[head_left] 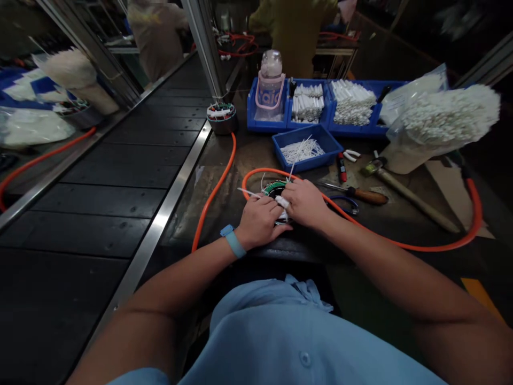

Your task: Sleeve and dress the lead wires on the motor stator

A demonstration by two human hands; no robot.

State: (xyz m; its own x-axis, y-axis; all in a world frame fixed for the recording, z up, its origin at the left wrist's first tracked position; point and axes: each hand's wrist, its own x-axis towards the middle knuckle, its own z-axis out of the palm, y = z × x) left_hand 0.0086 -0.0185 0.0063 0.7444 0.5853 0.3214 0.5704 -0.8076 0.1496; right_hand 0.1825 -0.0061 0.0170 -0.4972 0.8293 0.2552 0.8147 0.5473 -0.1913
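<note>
- Green-rimmed wound ring (pixel 274 186), landmark: was set on the workbench (pixel 224 184), partly covered by both hands.
- Left hand (pixel 259 220): was laid over the ring's near left side, fingers bent; whether anything was gripped could not be told.
- Right hand (pixel 306 203): was placed at the ring's right side, fingers drawn narrow beside a white sleeve (pixel 282 202); a firm pinch could not be confirmed.
- White tie (pixel 249 192): was seen projecting leftward from the ring.
- Orange cable (pixel 420 248): was looped beyond the ring and led off to its right.
- Blue tray (pixel 280 152), with white cable ties (pixel 301 152): was stationed beyond the ring.
- Wooden-handled tool (pixel 371 196): was laid right of the ring.
- Step, as judged: white pieces were being dressed onto the ring.
- Next move, as judged: the ring was to be steadied while the sleeve was seated.
</note>
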